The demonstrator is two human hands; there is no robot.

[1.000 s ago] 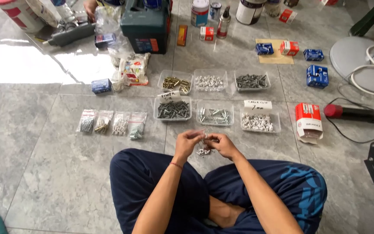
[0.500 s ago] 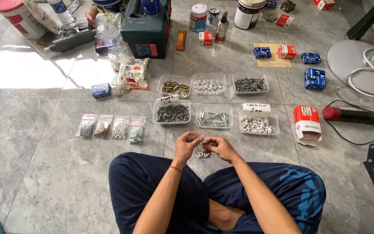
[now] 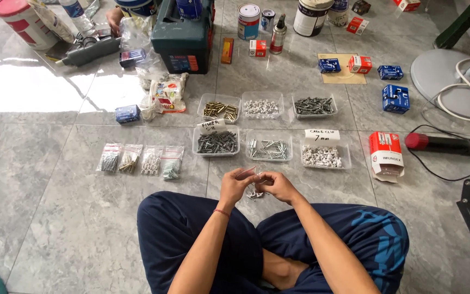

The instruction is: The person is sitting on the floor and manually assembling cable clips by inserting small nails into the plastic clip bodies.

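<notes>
Both hands are meeting in front of the crossed legs: the left hand [image 3: 234,187] and the right hand [image 3: 277,186] are pinching together on a small clear plastic bag [image 3: 247,173], fingers closed narrow around it, right over the grey tiled floor [image 3: 55,218]. Just under the hands a little pile of loose screws [image 3: 254,194] is lying on the tile, close to the knees in dark blue trousers [image 3: 191,234]. What is inside the bag is too small to tell.

Moving out a step, a row of three clear trays is sitting ahead of the hands: one with dark plugs [image 3: 216,142], one with silver screws [image 3: 268,148], one with white cable clips [image 3: 322,157]. Off to the left, four small filled bags [image 3: 141,159] are lying side by side. To the right, a red and white box [image 3: 385,153] is lying beside a red-tipped tool [image 3: 447,143].

Further on, a second row of trays is showing brass-coloured pieces [image 3: 220,109], white pieces [image 3: 261,106] and grey plugs [image 3: 314,105]. Beyond those, a dark green tool case [image 3: 183,41] is standing near paint cans [image 3: 248,20], with small blue boxes [image 3: 394,98] well off to the right. At the far top edge, another person's hand [image 3: 114,18] is resting near the case.
</notes>
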